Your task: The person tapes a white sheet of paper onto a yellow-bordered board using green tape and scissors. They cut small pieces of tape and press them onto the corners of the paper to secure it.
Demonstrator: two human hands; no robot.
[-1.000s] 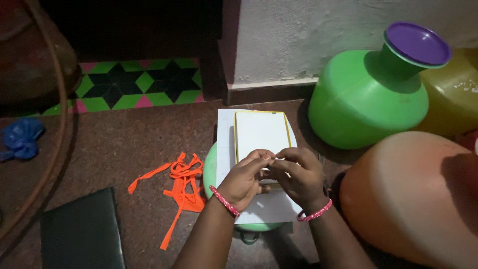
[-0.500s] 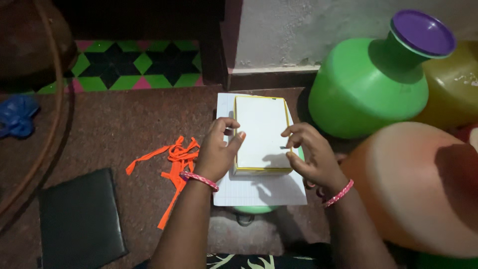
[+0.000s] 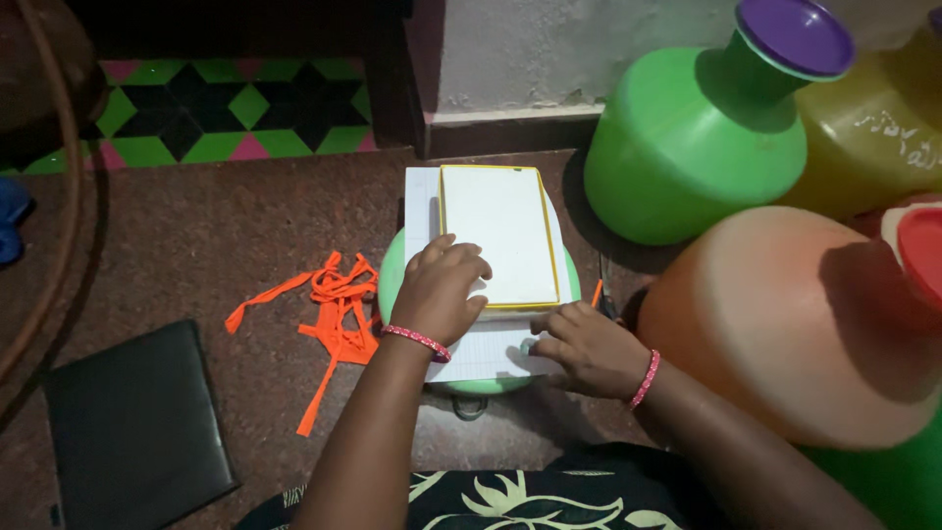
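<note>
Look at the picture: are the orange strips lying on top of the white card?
No, the orange strips lie on the floor, left of the white card.

Box on paper, strips left

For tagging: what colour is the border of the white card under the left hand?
Yellow border, clearest in the head view.

Under the hands lies smooth white paper, with a matt white card on top. Left of them sit soft orange cloth strips on the rough, speckled floor. To the right stand smooth, shiny plastic pots.
</note>
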